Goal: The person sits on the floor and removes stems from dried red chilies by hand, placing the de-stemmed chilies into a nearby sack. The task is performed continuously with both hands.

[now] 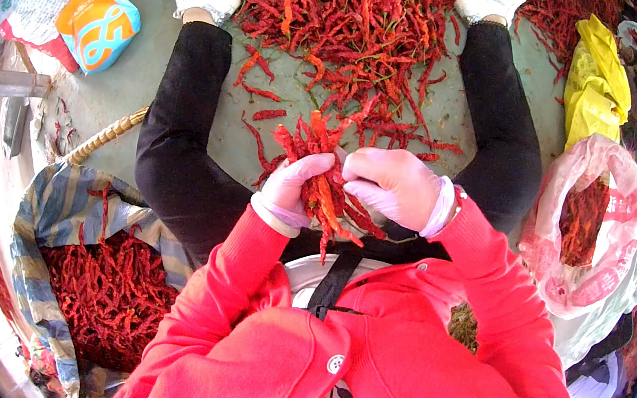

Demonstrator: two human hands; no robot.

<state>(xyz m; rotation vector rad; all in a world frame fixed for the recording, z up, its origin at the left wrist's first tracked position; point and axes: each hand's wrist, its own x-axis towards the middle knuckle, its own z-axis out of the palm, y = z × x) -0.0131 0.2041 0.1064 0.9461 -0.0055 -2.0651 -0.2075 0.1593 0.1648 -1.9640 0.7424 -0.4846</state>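
Note:
My left hand (295, 188), in a thin pale glove, is closed around a bunch of dried red chilli peppers (323, 190) in front of my lap. The chillies stick out above and below the fist, some orange-red, most dark red and wrinkled. My right hand (397, 186), gloved too, is at the right side of the bunch with its fingers curled and thumb brought in. Whether a chilli or stem is pinched there is hidden by the fingers. Beyond both hands a large heap of red chillies (346, 12) spreads over the floor, with loose ones between my legs.
At left stands a striped woven sack (37, 219) holding chillies (107, 291). A pink-and-white plastic bag (542, 232) with chillies is at right, below a yellow bag (598, 86). An orange-and-blue packet (100, 27) lies upper left. My outstretched legs flank the grey-green floor (130, 56).

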